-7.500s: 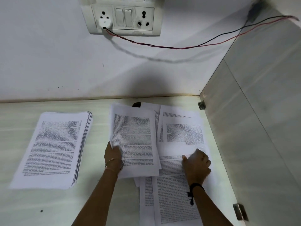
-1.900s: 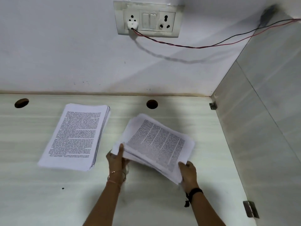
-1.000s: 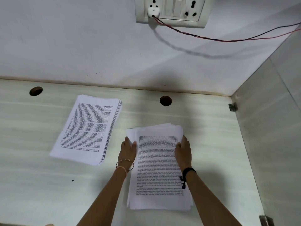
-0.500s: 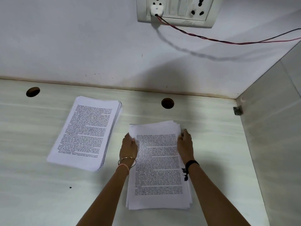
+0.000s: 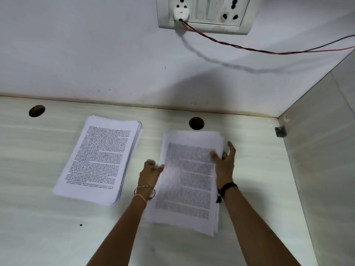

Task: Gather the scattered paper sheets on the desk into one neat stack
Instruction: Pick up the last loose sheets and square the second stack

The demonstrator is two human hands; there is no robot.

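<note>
Centre of frame: a blurred gathered stack (image 5: 188, 179) on the desk (image 5: 249, 169). The right hand (image 5: 224, 164) pinches its right edge, thumb on top. The left hand (image 5: 151, 171) meets its left edge; its grip is blurred. A second stack (image 5: 99, 158) lies left.

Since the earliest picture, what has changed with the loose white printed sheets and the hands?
The scattered white printed sheets are now one pile, gathered, turned lengthwise and squared between both hands. The left hand is at its left edge, the right hand pinches its right edge; the pile is motion-blurred. The thicker printed stack on the left stayed put.
</note>
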